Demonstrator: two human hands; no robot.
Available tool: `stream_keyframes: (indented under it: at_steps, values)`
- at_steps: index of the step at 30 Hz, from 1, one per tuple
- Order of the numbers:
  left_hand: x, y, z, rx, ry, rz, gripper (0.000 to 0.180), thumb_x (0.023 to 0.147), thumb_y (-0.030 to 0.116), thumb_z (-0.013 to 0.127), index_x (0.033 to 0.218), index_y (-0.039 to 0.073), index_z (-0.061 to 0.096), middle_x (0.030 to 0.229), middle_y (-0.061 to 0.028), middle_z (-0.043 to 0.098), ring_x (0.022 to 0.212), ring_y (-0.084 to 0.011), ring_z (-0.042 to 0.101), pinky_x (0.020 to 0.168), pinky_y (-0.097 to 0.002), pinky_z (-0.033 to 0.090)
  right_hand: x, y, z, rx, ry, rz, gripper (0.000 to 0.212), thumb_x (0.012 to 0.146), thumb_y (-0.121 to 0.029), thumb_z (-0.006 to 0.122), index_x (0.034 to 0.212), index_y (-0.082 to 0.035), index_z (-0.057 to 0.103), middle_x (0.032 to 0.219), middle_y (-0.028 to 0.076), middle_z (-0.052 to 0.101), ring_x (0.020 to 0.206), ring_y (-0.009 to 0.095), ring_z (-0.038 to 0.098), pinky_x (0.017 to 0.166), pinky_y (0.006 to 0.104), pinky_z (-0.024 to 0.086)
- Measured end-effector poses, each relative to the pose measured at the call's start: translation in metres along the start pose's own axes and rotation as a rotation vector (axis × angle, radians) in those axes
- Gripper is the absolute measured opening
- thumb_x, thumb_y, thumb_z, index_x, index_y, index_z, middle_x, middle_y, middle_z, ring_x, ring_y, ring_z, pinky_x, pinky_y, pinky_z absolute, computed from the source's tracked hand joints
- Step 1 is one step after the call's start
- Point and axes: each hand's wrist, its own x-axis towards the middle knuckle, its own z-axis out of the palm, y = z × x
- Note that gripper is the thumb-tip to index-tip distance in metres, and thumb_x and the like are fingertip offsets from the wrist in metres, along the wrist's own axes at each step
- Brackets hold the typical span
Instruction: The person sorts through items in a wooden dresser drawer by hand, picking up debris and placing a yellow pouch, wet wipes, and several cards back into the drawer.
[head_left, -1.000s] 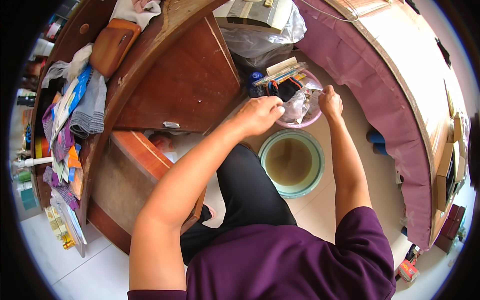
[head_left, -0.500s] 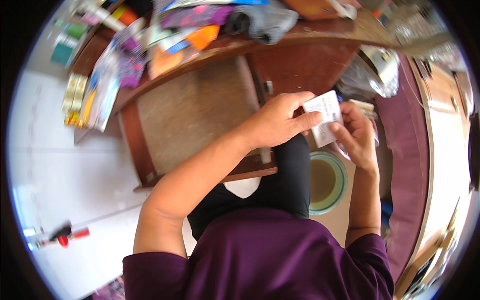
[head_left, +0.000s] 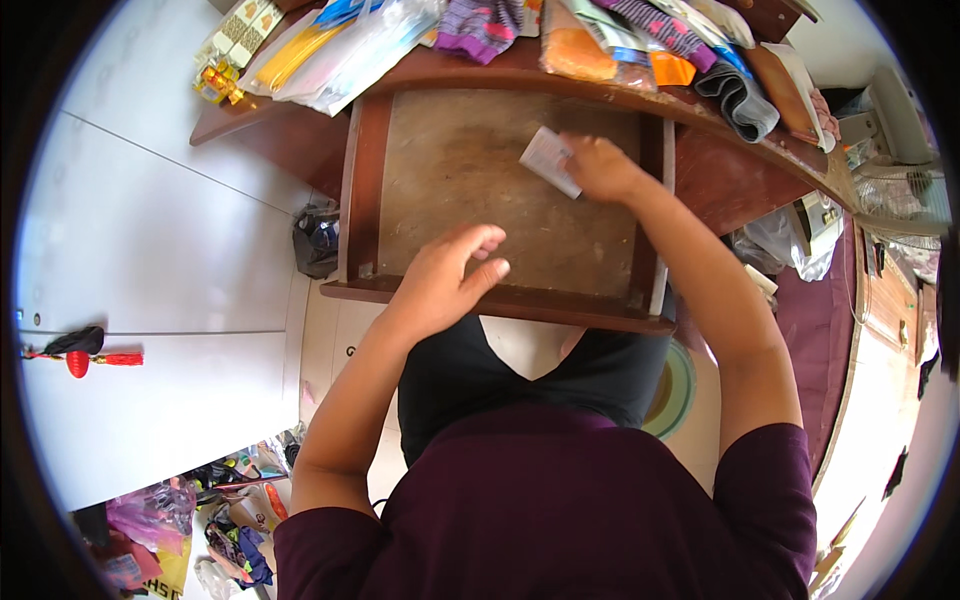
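Observation:
My right hand point(head_left: 600, 168) is over the far right part of a pulled-out wooden drawer point(head_left: 440, 160). Between its fingers is a small, flat white card or packet point(head_left: 548, 160) with faint print; which of the two it is I cannot tell. My left hand point(head_left: 450, 272) hovers above the drawer's front edge, thumb apart from half-bent fingers, with nothing in it. The drawer's worn brown bottom shows around both hands.
Socks point(head_left: 480, 28), plastic packets point(head_left: 345, 50) and a grey rolled cloth point(head_left: 738, 100) crowd the desktop above the drawer. A green-rimmed basin point(head_left: 680, 390) stands on the floor by my right leg. A fan point(head_left: 900, 200) is at the right. Bags point(head_left: 155, 515) lie lower left.
The view has swung right. My left hand has let go of the white card and drawn back toward the drawer front. My right hand has carried the card over the drawer.

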Motion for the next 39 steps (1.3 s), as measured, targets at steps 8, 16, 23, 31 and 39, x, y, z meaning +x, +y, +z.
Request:
stream_keyframes:
  at_steps: [8,16,23,31,39]
  values:
    - [-0.034,-0.010,-0.009,0.151,-0.062,0.308,0.026,0.066,0.014,0.070,0.089,0.006,0.059,0.084,-0.0057,0.056,0.077,-0.0254,0.056,0.065,-0.0342,0.045,0.022,0.015,0.012,-0.078,-0.060,-0.019,0.030,0.082,-0.020,0.050,0.106,-0.002,0.048,0.095,0.025,0.057,0.091,0.039,0.055,0.078,0.0441,0.043]
    - [-0.037,-0.017,-0.012,0.045,0.051,0.440,0.022,0.066,0.011,0.070,0.084,0.005,0.060,0.079,-0.0055,0.057,0.074,-0.0240,0.056,0.064,-0.0330,0.045,-0.002,-0.053,0.038,-0.036,-0.276,-0.062,0.026,0.079,-0.018,0.058,0.100,-0.007,0.048,0.085,0.022,0.058,0.085,0.040,0.054,0.070,0.0469,0.043]
    - [-0.045,-0.032,-0.061,0.121,0.341,0.300,0.016,0.071,0.008,0.066,0.085,0.005,0.061,0.085,-0.0071,0.059,0.078,-0.0221,0.056,0.070,-0.0315,0.045,-0.014,-0.081,0.046,-0.063,-0.372,-0.164,0.023,0.081,-0.021,0.056,0.099,-0.009,0.049,0.083,0.020,0.059,0.080,0.037,0.058,0.067,0.0465,0.044]
    - [-0.067,-0.096,-0.072,-0.005,0.796,-0.151,0.025,0.085,0.016,0.056,0.105,0.000,0.054,0.099,-0.0074,0.058,0.091,-0.0139,0.054,0.084,-0.0261,0.040,0.069,-0.083,0.067,0.298,0.177,-0.107,0.016,0.080,-0.007,0.053,0.095,-0.004,0.054,0.086,0.018,0.060,0.079,0.034,0.058,0.067,0.0401,0.046]
    - [-0.080,-0.120,-0.026,-0.560,0.958,-0.183,0.025,0.091,0.020,0.045,0.105,0.000,0.051,0.099,-0.0088,0.056,0.091,-0.0129,0.051,0.083,-0.0254,0.039,0.066,-0.110,0.087,0.305,0.108,-0.326,0.013,0.076,-0.004,0.057,0.088,-0.004,0.056,0.081,0.015,0.062,0.074,0.032,0.060,0.064,0.0373,0.048]
